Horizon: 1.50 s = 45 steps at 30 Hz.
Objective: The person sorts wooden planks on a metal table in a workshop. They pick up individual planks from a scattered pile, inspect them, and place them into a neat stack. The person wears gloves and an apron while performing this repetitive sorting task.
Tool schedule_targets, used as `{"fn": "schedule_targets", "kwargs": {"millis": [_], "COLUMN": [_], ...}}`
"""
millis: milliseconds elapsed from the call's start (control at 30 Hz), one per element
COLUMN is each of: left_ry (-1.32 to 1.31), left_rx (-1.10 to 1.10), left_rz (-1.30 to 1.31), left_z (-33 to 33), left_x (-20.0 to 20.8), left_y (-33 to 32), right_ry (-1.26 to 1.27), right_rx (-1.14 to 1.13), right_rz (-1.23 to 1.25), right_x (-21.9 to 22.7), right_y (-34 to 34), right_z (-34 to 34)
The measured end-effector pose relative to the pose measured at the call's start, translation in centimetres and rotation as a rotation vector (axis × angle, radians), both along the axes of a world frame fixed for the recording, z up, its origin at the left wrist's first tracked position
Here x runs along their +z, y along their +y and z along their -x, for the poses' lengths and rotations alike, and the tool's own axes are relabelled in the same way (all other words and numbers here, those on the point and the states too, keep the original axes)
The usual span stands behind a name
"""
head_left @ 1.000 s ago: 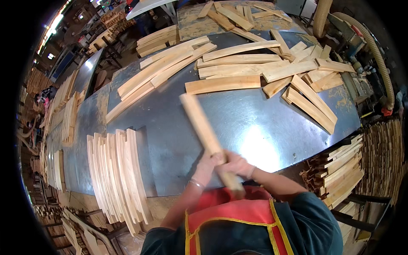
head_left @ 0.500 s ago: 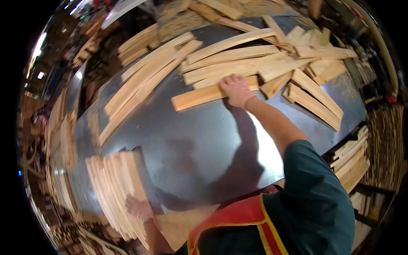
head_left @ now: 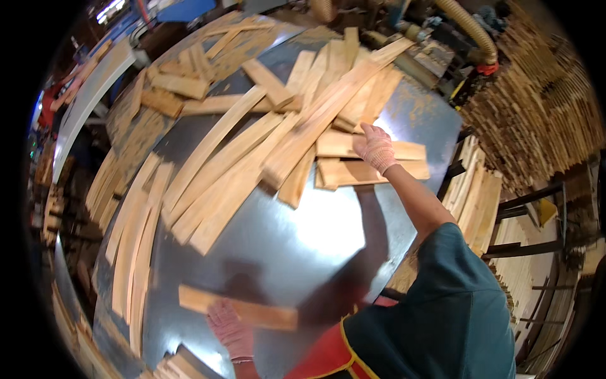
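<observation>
My left hand point(head_left: 231, 330), in a pale knitted glove, is at a short wooden board point(head_left: 268, 314) near the table's front. Its fingers overlap the board's near edge; hand and board are slightly blurred. My right hand point(head_left: 377, 150), gloved likewise, reaches to the right side of the metal table. Its thumb and fingers span a short wooden board point(head_left: 338, 144), closed across its width. Just nearer lies another short board point(head_left: 360, 172), with part of one more showing under its left end. Long curved boards point(head_left: 331, 114) lie heaped to the left of that hand.
Several long curved boards point(head_left: 136, 243) lie at the table's left. The top of a board stack point(head_left: 178, 366) shows at the lower left edge. Sawdust and offcuts point(head_left: 178, 85) cover the far left. Tall wood stacks point(head_left: 524, 107) and a rack of boards point(head_left: 475, 196) stand to the right.
The view has turned right. My right hand has gone from one short board to another farther right. My left hand has left the board stack and is now at a short board.
</observation>
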<state>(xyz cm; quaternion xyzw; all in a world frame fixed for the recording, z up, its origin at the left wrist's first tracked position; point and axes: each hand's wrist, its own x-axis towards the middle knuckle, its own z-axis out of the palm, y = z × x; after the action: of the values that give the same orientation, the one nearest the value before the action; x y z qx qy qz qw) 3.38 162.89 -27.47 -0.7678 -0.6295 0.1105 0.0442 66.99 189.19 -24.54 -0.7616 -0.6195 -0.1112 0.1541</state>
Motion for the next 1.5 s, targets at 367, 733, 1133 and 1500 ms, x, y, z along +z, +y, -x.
{"fn": "schedule_targets", "kwargs": {"millis": [367,733,1133,1500], "left_ry": [0.074,-1.153,-0.867,0.223], "left_rx": [-0.381,0.698,1.014,0.800], "left_rz": [0.272,0.602,0.028,-0.157], "left_z": [1.7,1.6,6.2,16.3], "left_x": [5.6,6.1,4.2,2.0], "left_y": [4.3,-8.9,-13.5,-27.9], "right_ry": [0.025,0.645,0.797,-0.272], "right_rx": [0.278,0.128,0.822,1.170], "right_rz": [0.962,0.771,1.161,0.431], "right_x": [7.4,6.5,-1.4,4.7], "right_y": [-6.2,-23.8,-35.6,-9.7], "right_z": [-0.3,17.7,56.2,42.6]}}
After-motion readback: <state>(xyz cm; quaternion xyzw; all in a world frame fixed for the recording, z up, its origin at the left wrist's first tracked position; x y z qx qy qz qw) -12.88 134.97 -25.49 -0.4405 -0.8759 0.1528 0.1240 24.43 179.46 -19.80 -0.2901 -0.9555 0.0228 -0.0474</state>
